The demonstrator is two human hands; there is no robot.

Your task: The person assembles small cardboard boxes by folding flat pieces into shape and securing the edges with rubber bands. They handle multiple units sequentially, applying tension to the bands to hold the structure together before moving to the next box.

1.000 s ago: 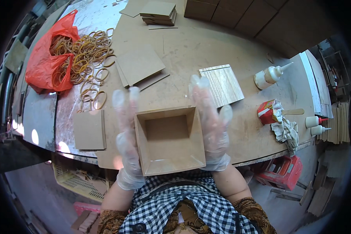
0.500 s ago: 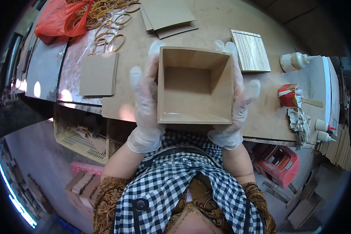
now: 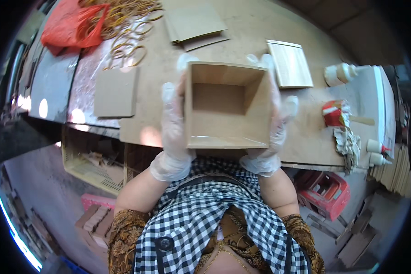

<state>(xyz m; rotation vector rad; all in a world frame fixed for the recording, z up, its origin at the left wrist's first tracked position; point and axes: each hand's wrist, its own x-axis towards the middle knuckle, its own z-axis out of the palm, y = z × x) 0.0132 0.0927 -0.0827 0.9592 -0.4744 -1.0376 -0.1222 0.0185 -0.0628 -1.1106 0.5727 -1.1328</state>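
Between my two gloved hands is a square, open-topped wooden box (image 3: 228, 141), its opening facing up toward me. My left hand (image 3: 174, 121) presses on the box's left wall, thumb apart from it. On the opposite wall my right hand (image 3: 277, 123) grips in the same way, its thumb lifted off. The hidden fingers reach along the outer sides and partly beneath. Beyond the right hand lies a flat wood-grain panel (image 3: 289, 64) on the table. Left of the left hand sits a small stack of brown boards (image 3: 116, 92).
Yellow rubber bands (image 3: 123, 43) spill beside a red plastic bag (image 3: 73, 29). More boards (image 3: 194, 20) lie at the back. On the right are a glue bottle (image 3: 340, 74), a red cup (image 3: 334, 114), a crumpled rag (image 3: 347, 144) and small white bottles. Below stand a crate (image 3: 93, 166) and red stool (image 3: 326, 194).
The box has shifted slightly downward in the view, held by both hands. The whole view has also moved a little. Both hands keep hold of its sides.
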